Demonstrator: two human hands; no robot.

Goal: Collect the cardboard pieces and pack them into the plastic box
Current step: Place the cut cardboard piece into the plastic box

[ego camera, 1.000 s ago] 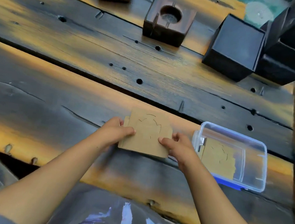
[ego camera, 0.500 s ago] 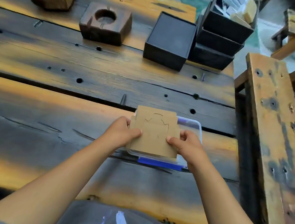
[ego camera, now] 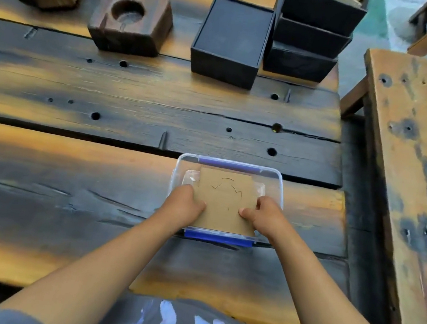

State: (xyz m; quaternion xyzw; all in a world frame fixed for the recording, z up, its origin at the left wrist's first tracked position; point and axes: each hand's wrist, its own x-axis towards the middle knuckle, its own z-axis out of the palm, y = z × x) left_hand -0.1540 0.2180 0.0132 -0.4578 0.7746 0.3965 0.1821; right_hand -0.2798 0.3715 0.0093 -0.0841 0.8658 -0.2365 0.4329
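Cardboard pieces [ego camera: 224, 203] lay as one stack inside the plastic box [ego camera: 280, 189], at 6 o'clock on the tabletop [ego camera: 68, 198]. We pinched them with both hands' fingers [ego camera: 247, 213], probably to lower them flat.

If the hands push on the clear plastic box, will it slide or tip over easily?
The plastic box is low and wide, so it would probably slide sooner than tip. It looks thin-walled and holds only cardboard pieces, so it is likely light. The left hand and right hand grip the cardboard, not the box, so a firm push might shift it on the wooden table.
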